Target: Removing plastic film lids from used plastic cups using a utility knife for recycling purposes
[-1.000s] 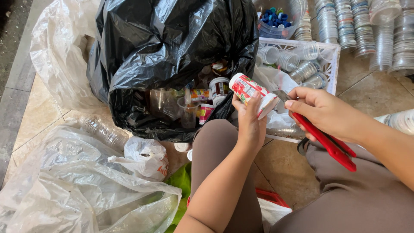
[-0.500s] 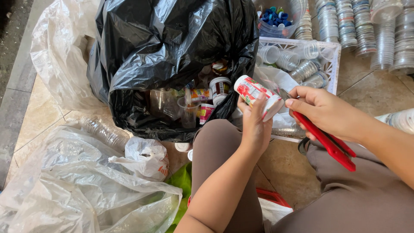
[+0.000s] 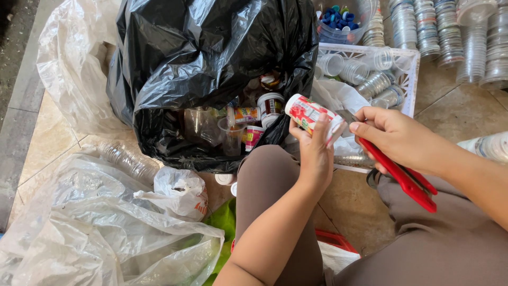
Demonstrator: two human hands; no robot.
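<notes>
The left hand (image 3: 316,153) has its grip pinching a small labelled bottle (image 3: 313,116), tilted above the black bag (image 3: 211,58). Just beside it, the right hand (image 3: 399,139) has its grip pressed around red-handled scissors (image 3: 402,177).

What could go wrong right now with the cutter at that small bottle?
The red-handled cutter in the right hand meets the small red-labelled bottle close to the left hand fingers, so a slip might nick them. The bottle is gripped only partway and could drop into the black bag.
</notes>
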